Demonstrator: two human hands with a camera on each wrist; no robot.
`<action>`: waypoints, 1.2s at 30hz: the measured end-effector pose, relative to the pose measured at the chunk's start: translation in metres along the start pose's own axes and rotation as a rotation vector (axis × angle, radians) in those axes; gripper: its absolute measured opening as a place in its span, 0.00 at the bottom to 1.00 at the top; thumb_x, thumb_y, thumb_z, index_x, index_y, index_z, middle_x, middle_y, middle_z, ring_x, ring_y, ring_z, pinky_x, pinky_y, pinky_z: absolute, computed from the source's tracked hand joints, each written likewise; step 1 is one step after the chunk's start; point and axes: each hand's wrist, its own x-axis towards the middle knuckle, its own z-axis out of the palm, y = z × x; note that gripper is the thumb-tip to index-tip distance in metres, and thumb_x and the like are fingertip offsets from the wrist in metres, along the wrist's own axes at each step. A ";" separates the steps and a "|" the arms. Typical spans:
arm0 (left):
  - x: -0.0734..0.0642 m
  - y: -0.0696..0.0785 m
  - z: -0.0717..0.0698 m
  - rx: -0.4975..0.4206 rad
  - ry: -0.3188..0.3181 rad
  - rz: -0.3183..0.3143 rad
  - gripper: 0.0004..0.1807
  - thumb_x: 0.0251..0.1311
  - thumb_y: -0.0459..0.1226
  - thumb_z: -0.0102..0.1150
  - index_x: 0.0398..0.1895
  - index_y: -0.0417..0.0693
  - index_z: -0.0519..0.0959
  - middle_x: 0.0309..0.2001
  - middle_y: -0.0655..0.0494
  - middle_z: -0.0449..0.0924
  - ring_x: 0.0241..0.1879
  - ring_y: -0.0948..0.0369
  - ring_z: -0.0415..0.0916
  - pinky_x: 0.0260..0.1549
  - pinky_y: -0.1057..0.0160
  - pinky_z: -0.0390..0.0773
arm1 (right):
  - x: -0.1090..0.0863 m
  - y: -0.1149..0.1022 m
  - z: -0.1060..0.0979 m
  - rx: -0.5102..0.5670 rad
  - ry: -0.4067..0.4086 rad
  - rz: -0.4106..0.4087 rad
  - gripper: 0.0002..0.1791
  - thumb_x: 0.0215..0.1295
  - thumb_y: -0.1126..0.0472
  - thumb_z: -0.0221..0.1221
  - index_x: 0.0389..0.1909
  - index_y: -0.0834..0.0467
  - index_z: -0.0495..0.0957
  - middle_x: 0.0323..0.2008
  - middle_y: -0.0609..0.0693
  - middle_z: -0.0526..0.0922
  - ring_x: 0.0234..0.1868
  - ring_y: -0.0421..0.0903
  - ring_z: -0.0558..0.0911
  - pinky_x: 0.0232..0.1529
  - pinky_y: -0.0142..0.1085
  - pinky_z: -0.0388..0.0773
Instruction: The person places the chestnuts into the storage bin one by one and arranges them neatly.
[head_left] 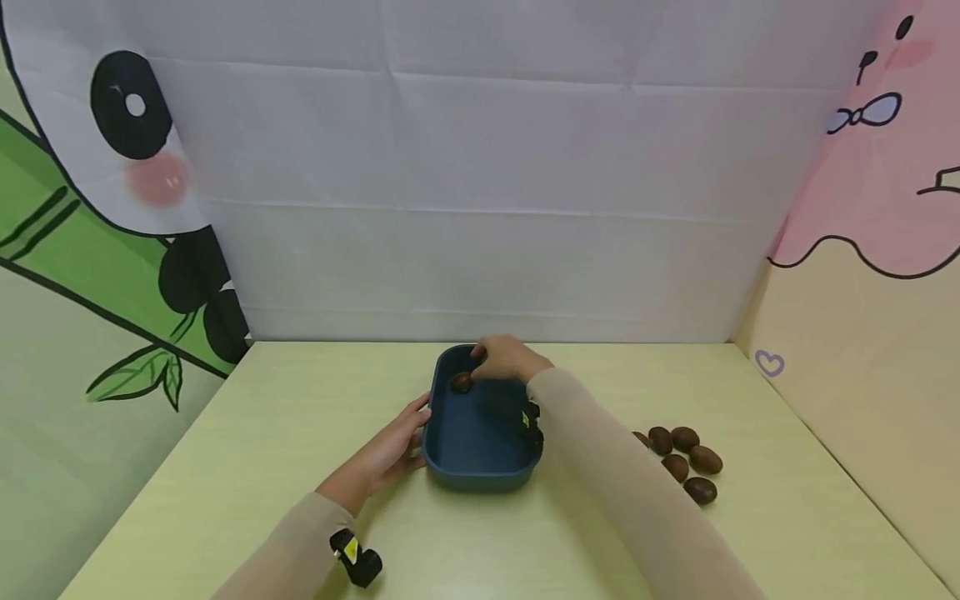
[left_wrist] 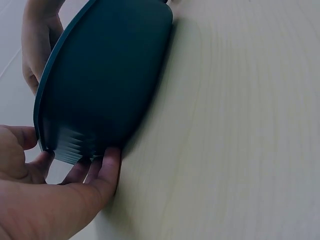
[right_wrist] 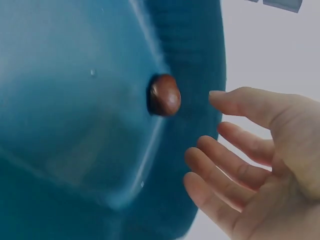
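My left hand [head_left: 390, 454] holds the near left side of a dark blue rectangular container [head_left: 483, 481]. In the left wrist view its fingertips [left_wrist: 112, 160] press the container's outer wall, with another digit up at the rim. Over the far end of the container is my right hand [head_left: 506, 358], its fingers spread and bent loosely, nothing between them. One glossy brown egg-shaped piece [right_wrist: 165, 95] lies inside by the far wall, apart from the right fingertips in the right wrist view.
Several more brown egg-shaped pieces [head_left: 675, 467] lie on the pale wood table [head_left: 247, 467] to the right, some partly hidden behind the right sleeve [head_left: 630, 467]. A white cloth backdrop [head_left: 480, 250] rises at the table's far edge, with printed panels on both sides.
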 end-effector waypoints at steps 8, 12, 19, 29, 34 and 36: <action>0.000 0.001 0.000 0.000 0.004 -0.002 0.33 0.81 0.47 0.35 0.82 0.57 0.41 0.75 0.36 0.55 0.73 0.42 0.55 0.63 0.41 0.66 | -0.015 0.018 -0.023 -0.008 0.003 -0.026 0.25 0.68 0.58 0.64 0.62 0.62 0.76 0.54 0.58 0.81 0.55 0.54 0.79 0.54 0.45 0.76; 0.000 0.000 0.000 0.014 0.007 0.004 0.33 0.80 0.47 0.35 0.82 0.55 0.41 0.74 0.35 0.56 0.73 0.41 0.55 0.63 0.41 0.66 | -0.027 0.029 -0.032 -0.007 0.019 -0.050 0.24 0.67 0.59 0.64 0.61 0.64 0.77 0.53 0.59 0.81 0.54 0.55 0.80 0.54 0.46 0.77; -0.001 0.001 0.000 0.011 0.015 0.002 0.33 0.80 0.48 0.36 0.82 0.56 0.41 0.74 0.36 0.56 0.73 0.42 0.56 0.63 0.42 0.66 | -0.051 0.044 -0.041 0.021 0.013 -0.096 0.24 0.68 0.61 0.63 0.62 0.67 0.75 0.55 0.61 0.81 0.56 0.57 0.80 0.53 0.47 0.78; 0.000 0.000 0.001 0.000 0.022 -0.004 0.32 0.81 0.47 0.36 0.82 0.57 0.42 0.75 0.37 0.54 0.73 0.42 0.54 0.64 0.40 0.64 | -0.084 0.070 -0.035 0.017 0.015 -0.142 0.20 0.67 0.60 0.64 0.57 0.64 0.78 0.47 0.58 0.84 0.48 0.53 0.83 0.49 0.46 0.80; 0.000 0.000 0.001 0.005 0.029 -0.003 0.32 0.80 0.47 0.37 0.82 0.57 0.43 0.75 0.37 0.54 0.73 0.42 0.56 0.63 0.40 0.65 | -0.103 0.081 -0.027 0.026 -0.005 -0.133 0.16 0.66 0.60 0.65 0.52 0.60 0.80 0.40 0.51 0.85 0.41 0.47 0.84 0.44 0.42 0.81; 0.000 -0.001 0.001 0.007 0.028 -0.004 0.33 0.80 0.48 0.37 0.82 0.57 0.43 0.75 0.38 0.55 0.73 0.42 0.56 0.63 0.41 0.66 | -0.110 0.085 -0.024 0.040 -0.012 -0.132 0.15 0.66 0.60 0.65 0.52 0.60 0.80 0.39 0.49 0.85 0.40 0.45 0.84 0.43 0.42 0.81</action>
